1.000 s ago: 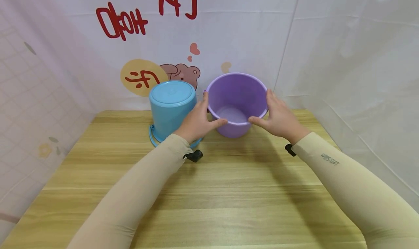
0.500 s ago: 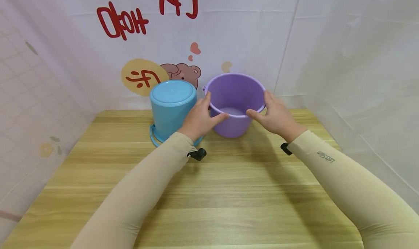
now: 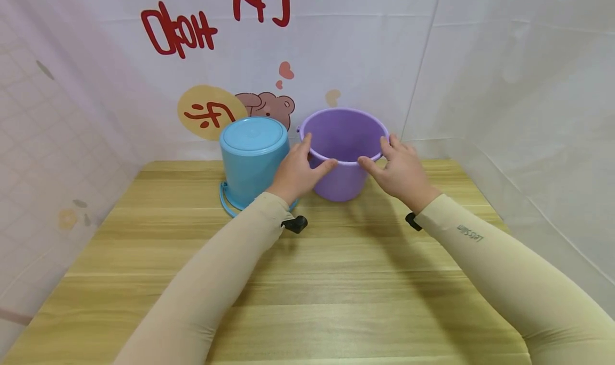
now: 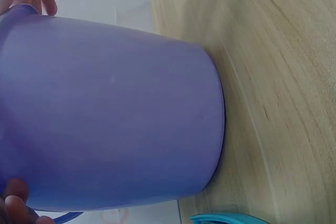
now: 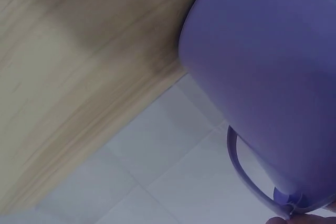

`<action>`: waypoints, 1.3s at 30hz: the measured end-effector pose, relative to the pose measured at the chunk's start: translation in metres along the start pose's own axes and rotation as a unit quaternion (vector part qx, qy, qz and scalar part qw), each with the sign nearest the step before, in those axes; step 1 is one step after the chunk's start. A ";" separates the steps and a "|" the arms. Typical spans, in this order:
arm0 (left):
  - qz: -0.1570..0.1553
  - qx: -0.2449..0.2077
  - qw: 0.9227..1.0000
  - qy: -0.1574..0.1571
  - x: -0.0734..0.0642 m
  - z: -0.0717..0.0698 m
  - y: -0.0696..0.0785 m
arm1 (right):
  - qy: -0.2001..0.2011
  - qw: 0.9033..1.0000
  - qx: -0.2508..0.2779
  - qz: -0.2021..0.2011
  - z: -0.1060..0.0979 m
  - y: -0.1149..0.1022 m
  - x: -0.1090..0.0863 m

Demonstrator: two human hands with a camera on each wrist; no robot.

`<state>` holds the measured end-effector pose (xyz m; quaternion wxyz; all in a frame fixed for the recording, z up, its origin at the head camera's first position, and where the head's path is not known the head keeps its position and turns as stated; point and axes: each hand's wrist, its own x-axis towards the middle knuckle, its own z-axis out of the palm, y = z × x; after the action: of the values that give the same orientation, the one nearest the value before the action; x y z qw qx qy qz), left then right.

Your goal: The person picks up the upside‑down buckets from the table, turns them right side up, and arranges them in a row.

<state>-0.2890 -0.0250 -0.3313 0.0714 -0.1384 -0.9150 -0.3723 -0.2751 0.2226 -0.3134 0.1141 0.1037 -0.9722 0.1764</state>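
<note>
From where I'm standing, the round purple plastic bucket point(image 3: 338, 186) sits upright, mouth up, towards the back of the wood-grain worktop point(image 3: 317, 301), just to the right of an upside-down light-blue plastic bucket point(image 3: 250, 173). The left hand point(image 3: 295, 170) grips its rim point(image 3: 347, 163) on one side and the right hand point(image 3: 401, 170) grips the other, each with a thumb at the near edge and fingers round the flank. With nothing visible inside, I'd expect it to be light for its bulk, its wall fairly stiff but apt to flex if squeezed. The smooth sides narrow towards the base and would probably slide through a palm, so the lip seems the surest hold, one hand opposite the other. The thin purple handle point(image 5: 238, 165) hangs down the outside; it would do for carrying, though I'd guess the bucket would swing from it.
</note>
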 end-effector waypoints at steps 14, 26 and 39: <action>-0.026 -0.021 0.999 0.032 0.006 0.010 0.001 | 0.037 0.999 0.032 -0.006 0.009 -0.005 0.004; -0.036 -0.020 0.998 0.039 0.008 0.016 -0.002 | 0.028 0.999 0.044 0.005 0.011 -0.003 0.006; -0.046 -0.036 0.997 0.041 0.011 0.017 -0.001 | 0.019 0.998 0.053 0.016 0.011 0.000 0.010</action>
<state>-0.3000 -0.0120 -0.3415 0.0863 -0.0834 -0.9028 -0.4130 -0.2869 0.2166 -0.3208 0.1242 0.0908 -0.9606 0.2315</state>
